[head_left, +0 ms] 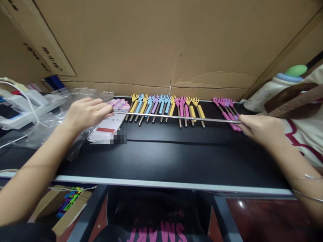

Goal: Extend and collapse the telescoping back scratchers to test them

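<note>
A long thin metal rod (176, 117), pulled out to full length, runs across the black table (176, 158) between my two hands. My left hand (87, 112) pinches its left end above a white phone (107, 127) that shows a timer. My right hand (261, 129) grips the right end, fingers closed round the handle. Behind the rod lies a row of several small hand-shaped scratchers (164, 107) in yellow, blue, purple and pink, with a separate pink group (228, 109) by my right hand.
Cardboard boxes (161, 43) wall off the back. Clear plastic bags (50, 111) and a white box lie at the left. A bag and a white bottle (272, 90) stand at the right. Below the table edge sits an open carton (68, 205) of coloured pieces.
</note>
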Motion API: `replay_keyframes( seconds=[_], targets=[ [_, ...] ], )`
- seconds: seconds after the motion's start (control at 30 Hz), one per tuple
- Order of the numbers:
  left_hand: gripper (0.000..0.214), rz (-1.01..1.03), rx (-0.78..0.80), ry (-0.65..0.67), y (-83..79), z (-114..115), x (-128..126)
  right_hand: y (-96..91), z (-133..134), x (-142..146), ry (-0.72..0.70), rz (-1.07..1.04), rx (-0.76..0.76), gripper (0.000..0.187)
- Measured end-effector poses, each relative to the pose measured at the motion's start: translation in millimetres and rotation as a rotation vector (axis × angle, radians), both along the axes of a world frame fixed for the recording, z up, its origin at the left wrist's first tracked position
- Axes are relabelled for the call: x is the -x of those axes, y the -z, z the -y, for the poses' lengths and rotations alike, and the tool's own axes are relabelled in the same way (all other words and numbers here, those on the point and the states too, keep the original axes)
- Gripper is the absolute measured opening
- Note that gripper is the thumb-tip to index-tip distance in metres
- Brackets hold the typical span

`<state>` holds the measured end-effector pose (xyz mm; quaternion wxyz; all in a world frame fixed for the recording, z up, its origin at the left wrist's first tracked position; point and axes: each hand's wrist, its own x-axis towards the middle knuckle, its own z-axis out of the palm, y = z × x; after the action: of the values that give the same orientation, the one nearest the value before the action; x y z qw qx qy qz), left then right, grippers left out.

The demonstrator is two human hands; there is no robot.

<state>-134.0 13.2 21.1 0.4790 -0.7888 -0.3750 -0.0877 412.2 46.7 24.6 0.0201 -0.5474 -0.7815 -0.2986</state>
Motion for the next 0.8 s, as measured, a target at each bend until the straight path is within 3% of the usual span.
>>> replay_keyframes(
  seconds=[0.43,0.8],
  targets=[
    [0.033,-0.013,0.020,0.018,6.0,0,3,0.6,5,1,0.023,-0.002,-0.010,0.036],
    [0.037,0.291,0.244,-0.006,2.8,4,17,-4.3,3,-13,0.132,-0.043,-0.005,0.032]
  ],
)
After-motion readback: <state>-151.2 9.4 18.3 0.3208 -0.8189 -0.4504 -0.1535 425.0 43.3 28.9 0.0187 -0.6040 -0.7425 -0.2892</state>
